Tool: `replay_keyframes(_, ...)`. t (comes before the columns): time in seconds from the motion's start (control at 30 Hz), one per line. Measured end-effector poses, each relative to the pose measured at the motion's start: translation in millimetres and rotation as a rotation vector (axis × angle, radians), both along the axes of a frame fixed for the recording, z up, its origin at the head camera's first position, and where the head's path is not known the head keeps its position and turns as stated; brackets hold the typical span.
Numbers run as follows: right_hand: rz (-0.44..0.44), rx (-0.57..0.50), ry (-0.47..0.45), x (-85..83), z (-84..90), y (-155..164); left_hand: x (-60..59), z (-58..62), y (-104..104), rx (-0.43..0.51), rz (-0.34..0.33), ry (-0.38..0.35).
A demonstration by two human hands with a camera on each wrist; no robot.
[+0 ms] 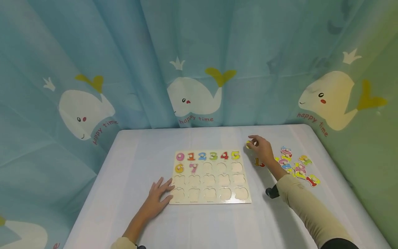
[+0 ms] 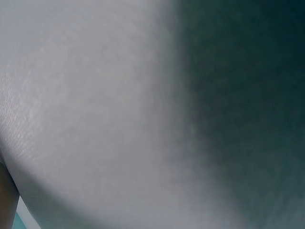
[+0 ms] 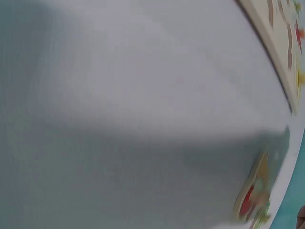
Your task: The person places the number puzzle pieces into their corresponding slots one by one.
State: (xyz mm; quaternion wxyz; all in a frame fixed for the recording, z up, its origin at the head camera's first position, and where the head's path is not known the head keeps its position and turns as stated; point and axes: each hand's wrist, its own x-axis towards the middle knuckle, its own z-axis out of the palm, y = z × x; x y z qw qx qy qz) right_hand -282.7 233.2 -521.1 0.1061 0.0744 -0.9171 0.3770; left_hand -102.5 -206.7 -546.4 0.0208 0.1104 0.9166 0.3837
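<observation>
In the head view, a wooden number puzzle board (image 1: 202,197) lies on the table. Colourful numerals 0 to 5 fill its top row, with 6 and 7 below at the left; the other recesses show bare. My left hand (image 1: 157,199) rests at the board's left edge, fingers spread and fingertips right at the rim. Beyond the board's upper right corner, my right hand (image 1: 262,149) pinches a small yellow puzzle piece (image 1: 248,145) between thumb and fingers. Which number this piece bears is hidden by the fingers.
Several loose number pieces (image 1: 300,168) lie heaped on the right of the table (image 1: 140,148). A brown and red piece (image 1: 257,162) lies between board and right forearm; the right wrist view shows a piece (image 3: 248,200) low right. Behind hangs a whale-patterned curtain (image 1: 248,100).
</observation>
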Motion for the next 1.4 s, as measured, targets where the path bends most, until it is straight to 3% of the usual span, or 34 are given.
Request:
replay_keyframes(0.13,0.039,-0.002,0.013,4.2,-1.8,-17,-1.4,0.5,0,0.002,-0.001,0.0)
replay_keyframes(0.4,0.158,0.11,-0.003,7.4,-0.4,-41,-0.8,1.7,1,0.011,-0.009,0.024)
replay_keyframes(0.77,0.248,0.058,-0.02,24.6,-10.1,-74,-0.1,3.5,2,0.009,-0.011,0.034)
replay_keyframes(0.97,0.255,0.012,-0.02,31.3,-15.2,-91,1.6,2.7,1,0.013,-0.008,0.04)
replay_keyframes(1.23,0.338,0.047,-0.142,42.2,-19.4,-110,1.9,3.2,1,0.014,-0.009,0.05)
replay_keyframes(1.4,0.35,0.04,-0.151,43.4,-18.5,-122,2.7,4.5,2,0.009,-0.008,0.043)
